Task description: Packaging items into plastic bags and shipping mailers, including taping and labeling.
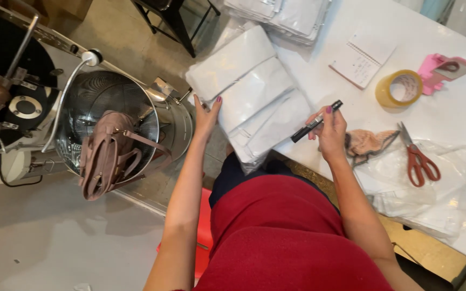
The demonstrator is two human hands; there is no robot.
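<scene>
My right hand (331,129) grips a black marker pen (316,122), its tip pointing up and right, above the near edge of the white table (459,108). My left hand (207,116) rests flat against the left side of a stack of white plastic mailer bags (254,97) that overhangs the table's left end. Its fingers are spread and hold nothing.
A roll of yellow tape (399,88), a spiral notebook (361,58), a pink holder (444,69), red-handled scissors (417,157) and clear plastic bags (432,199) lie on the table. A metal machine drum (109,118) with a mauve handbag (106,156) stands to the left. A red stool (205,231) is under me.
</scene>
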